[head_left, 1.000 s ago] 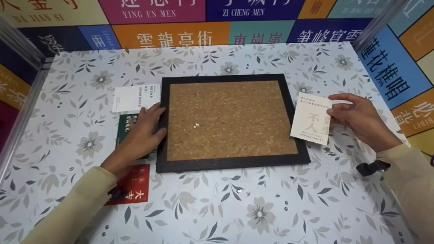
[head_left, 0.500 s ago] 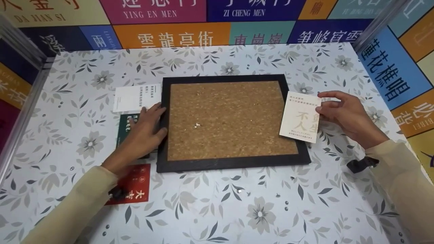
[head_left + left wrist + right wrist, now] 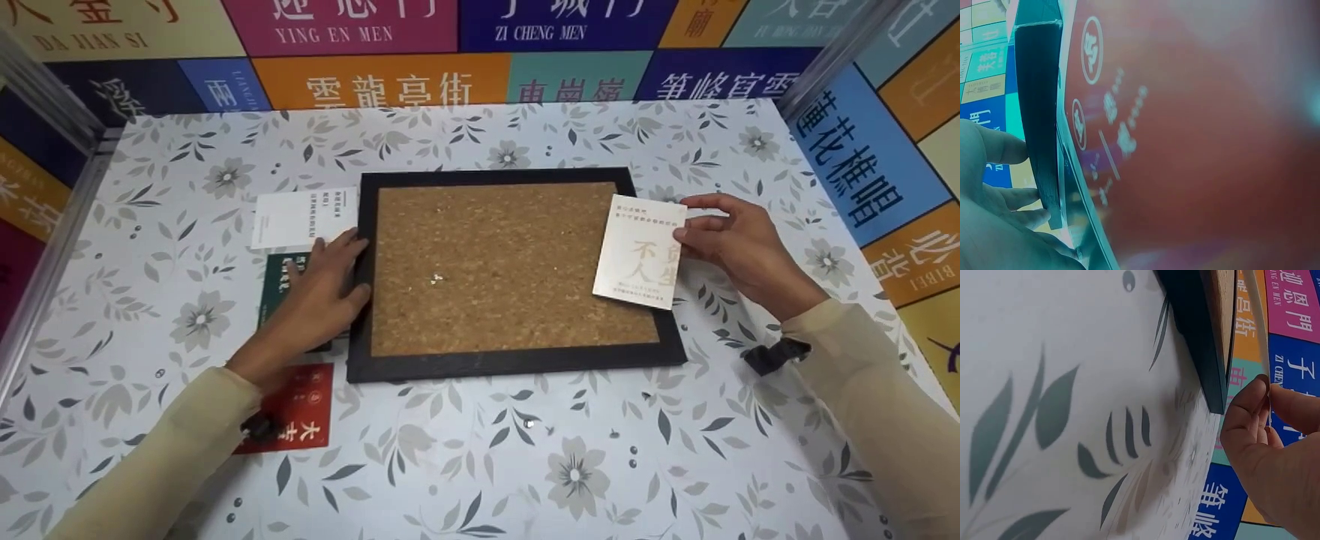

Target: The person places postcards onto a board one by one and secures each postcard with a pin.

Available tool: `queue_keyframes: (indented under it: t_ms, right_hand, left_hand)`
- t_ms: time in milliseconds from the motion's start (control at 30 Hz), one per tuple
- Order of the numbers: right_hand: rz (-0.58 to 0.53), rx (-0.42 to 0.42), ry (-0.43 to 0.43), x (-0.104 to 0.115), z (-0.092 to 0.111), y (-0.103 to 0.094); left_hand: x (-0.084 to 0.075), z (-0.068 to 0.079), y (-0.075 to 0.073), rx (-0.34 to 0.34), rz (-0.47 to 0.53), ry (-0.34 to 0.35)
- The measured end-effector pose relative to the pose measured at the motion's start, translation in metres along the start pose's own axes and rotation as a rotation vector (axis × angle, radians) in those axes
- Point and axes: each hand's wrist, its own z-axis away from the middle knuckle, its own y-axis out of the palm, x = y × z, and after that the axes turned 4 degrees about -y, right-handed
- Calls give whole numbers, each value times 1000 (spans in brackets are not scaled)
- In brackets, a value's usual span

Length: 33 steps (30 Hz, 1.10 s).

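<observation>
While left fingers (image 3: 335,253) rest extended against the corkboard (image 3: 499,255), right fingers (image 3: 718,202) pinch a pale card (image 3: 640,251).

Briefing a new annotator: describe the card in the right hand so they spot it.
On the floral-patterned table sits a black-framed corkboard. Over its right edge, the right hand pinches a cream card. Large pale-gold characters mark it, and it alone is held; the white card, green card and red card lie left of the corkboard.
</observation>
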Motion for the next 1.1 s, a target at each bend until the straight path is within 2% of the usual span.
queue_keyframes:
  t_ms: [233,367,633,733,1100]
  right_hand:
    - [6,14,-2,3,-5,19]
    - [-43,46,1,5,-9,28]
    - [-52,82,-8,14,-14,47]
    - [-47,101,-26,15,-17,57]
    - [139,137,-46,13,-24,91]
  left_hand:
    - [-1,0,-1,31,-17,-15]
    - [-1,0,-1,32,-20,-18]
    - [3,-2,3,-7,1,14]
    - [0,-1,1,0,5,7]
    - [-3,0,-3,34,-24,-32]
